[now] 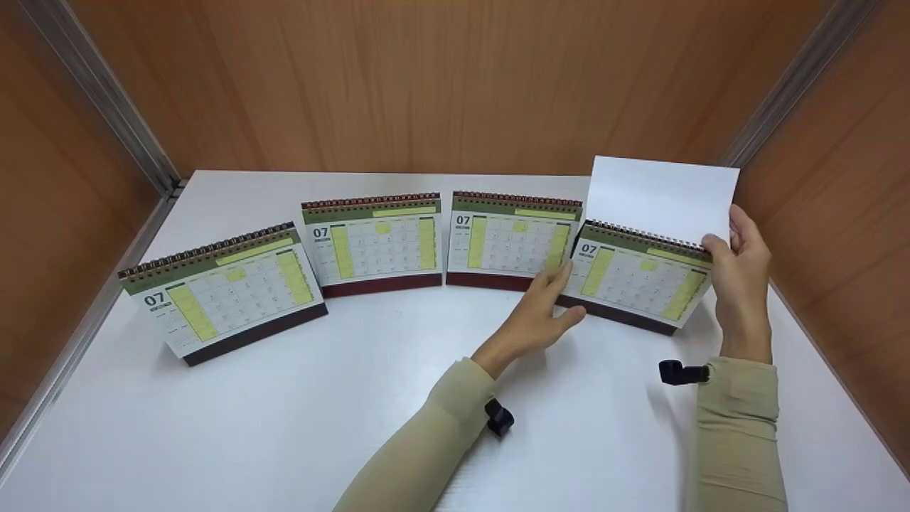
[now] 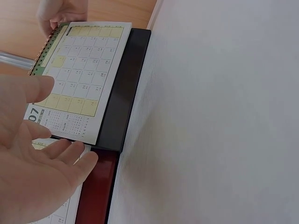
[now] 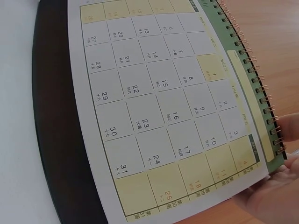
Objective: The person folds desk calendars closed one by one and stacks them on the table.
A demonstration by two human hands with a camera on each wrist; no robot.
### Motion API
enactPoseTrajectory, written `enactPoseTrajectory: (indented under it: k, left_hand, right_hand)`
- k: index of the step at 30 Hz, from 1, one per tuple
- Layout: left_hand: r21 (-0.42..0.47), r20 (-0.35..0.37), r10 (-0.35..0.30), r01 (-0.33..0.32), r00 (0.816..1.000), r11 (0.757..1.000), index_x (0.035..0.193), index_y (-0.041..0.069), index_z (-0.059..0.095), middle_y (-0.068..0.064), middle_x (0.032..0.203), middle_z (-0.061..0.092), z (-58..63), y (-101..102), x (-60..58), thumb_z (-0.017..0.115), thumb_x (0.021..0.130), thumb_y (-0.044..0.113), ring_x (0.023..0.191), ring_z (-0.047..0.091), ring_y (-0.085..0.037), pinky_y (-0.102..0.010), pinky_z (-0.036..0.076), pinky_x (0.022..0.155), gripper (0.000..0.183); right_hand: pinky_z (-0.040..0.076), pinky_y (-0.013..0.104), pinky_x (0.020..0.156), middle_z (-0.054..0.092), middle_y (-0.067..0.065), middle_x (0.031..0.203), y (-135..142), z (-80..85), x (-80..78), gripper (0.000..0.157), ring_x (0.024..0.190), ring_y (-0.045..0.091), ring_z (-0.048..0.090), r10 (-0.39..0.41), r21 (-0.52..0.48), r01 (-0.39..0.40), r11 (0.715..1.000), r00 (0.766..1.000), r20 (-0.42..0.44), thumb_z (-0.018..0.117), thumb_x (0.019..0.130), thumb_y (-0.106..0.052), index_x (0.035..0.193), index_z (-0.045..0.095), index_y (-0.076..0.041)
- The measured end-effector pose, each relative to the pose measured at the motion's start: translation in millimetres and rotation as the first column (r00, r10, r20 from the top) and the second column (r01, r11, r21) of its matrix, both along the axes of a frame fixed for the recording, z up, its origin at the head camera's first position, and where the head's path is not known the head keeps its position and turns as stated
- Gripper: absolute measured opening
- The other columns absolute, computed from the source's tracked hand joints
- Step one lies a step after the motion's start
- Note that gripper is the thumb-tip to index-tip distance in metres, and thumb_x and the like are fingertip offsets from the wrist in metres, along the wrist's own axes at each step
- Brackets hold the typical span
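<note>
A desk calendar (image 1: pixel 633 274) with a black base and a green-topped "07" page stands at the right, a blank white sheet (image 1: pixel 661 195) rising behind its coil. My right hand (image 1: pixel 743 277) grips the calendar's upper right corner, thumb at the end of the coil and fingers around the sheet's edge. In the right wrist view, that hand (image 3: pixel 275 196) shows beside the copper-coloured coil (image 3: pixel 259 88). My left hand (image 1: pixel 533 320) lies at the calendar's left edge with fingers extended and thumb spread. The left wrist view shows its palm (image 2: pixel 37 172) facing the calendar's side.
To the left stands a red-based calendar (image 1: pixel 512 238), its right edge close against the black-based one. Another red-based calendar (image 1: pixel 373 242) and a black-based calendar (image 1: pixel 227 291) continue the arc. Wooden panels (image 1: pixel 455 85) enclose the white table (image 1: pixel 284 427) at the back and sides.
</note>
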State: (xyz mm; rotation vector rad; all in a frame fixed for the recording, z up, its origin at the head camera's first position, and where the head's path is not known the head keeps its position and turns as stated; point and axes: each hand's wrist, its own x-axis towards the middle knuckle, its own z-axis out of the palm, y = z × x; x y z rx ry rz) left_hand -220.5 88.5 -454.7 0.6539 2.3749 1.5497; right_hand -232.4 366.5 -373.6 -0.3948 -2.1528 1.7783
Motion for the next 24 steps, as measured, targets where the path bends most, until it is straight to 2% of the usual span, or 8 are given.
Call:
enactPoseTrajectory:
  k: [4,6,12,15,21,24]
  left_hand:
    - [0.002,-0.001,-0.012,0.012,1.000,1.000,0.172,0.021,0.015,-0.004,0.172,0.028,-0.4,-0.5,0.2,0.062,0.109,0.032,0.159,0.028,-0.022,-0.037,0.025,0.130,0.079]
    - [0.005,0.000,-0.015,0.015,1.000,1.000,0.172,0.021,0.014,-0.003,0.172,0.026,-0.7,-0.7,0.2,0.062,0.109,0.033,0.160,0.028,-0.022,-0.038,0.025,0.130,0.080]
    - [0.008,0.012,-0.006,0.006,1.000,1.000,0.172,0.023,0.013,-0.002,0.174,0.023,-0.3,-1.0,0.4,0.062,0.109,0.030,0.160,0.026,-0.022,-0.039,0.026,0.129,0.080]
    - [0.009,0.017,-0.002,0.002,1.000,1.000,0.172,0.023,0.013,-0.002,0.174,0.023,0.2,-1.2,0.5,0.062,0.109,0.028,0.160,0.026,-0.022,-0.039,0.025,0.130,0.079]
    - [0.001,0.014,-0.004,0.004,1.000,1.000,0.171,0.025,0.013,-0.002,0.174,0.023,1.2,-1.9,0.2,0.061,0.109,0.031,0.160,0.026,-0.021,-0.039,0.025,0.130,0.079]
    - [0.000,0.018,-0.007,0.007,1.000,1.000,0.171,0.025,0.013,-0.002,0.174,0.023,1.1,-2.0,0.0,0.062,0.109,0.031,0.160,0.026,-0.021,-0.039,0.025,0.130,0.079]
  right_hand:
    - [0.042,0.020,0.106,0.040,0.005,0.168,-0.7,-2.1,1.3,0.068,0.137,0.017,0.048,-0.003,-0.016,0.002,1.000,0.998,-0.064,0.050,0.109,-0.008,0.170,0.024,-0.024]
    - [0.044,0.019,0.100,0.046,0.008,0.163,-0.9,-3.6,1.7,0.066,0.132,0.018,0.050,0.010,-0.037,-0.014,0.999,0.995,-0.101,0.050,0.109,-0.006,0.169,0.026,-0.021]
    - [0.048,0.018,0.091,0.060,0.005,0.138,-0.2,-7.9,2.1,0.051,0.116,0.017,0.055,0.046,-0.067,-0.058,0.996,0.984,-0.172,0.051,0.109,-0.004,0.158,0.039,-0.013]
    - [0.047,0.019,0.090,0.060,0.003,0.134,0.8,-9.1,2.2,0.049,0.113,0.017,0.054,0.063,-0.079,-0.079,0.994,0.980,-0.187,0.052,0.109,-0.004,0.156,0.040,-0.014]
    - [0.045,0.020,0.095,0.054,0.003,0.141,5.2,-10.1,4.6,0.048,0.120,0.018,0.050,0.110,-0.091,-0.130,0.987,0.973,-0.202,0.052,0.111,-0.007,0.156,0.039,-0.017]
    - [0.046,0.020,0.092,0.054,0.004,0.137,7.9,-9.3,6.2,0.042,0.117,0.019,0.051,0.118,-0.103,-0.143,0.984,0.968,-0.222,0.052,0.111,-0.009,0.152,0.043,-0.016]
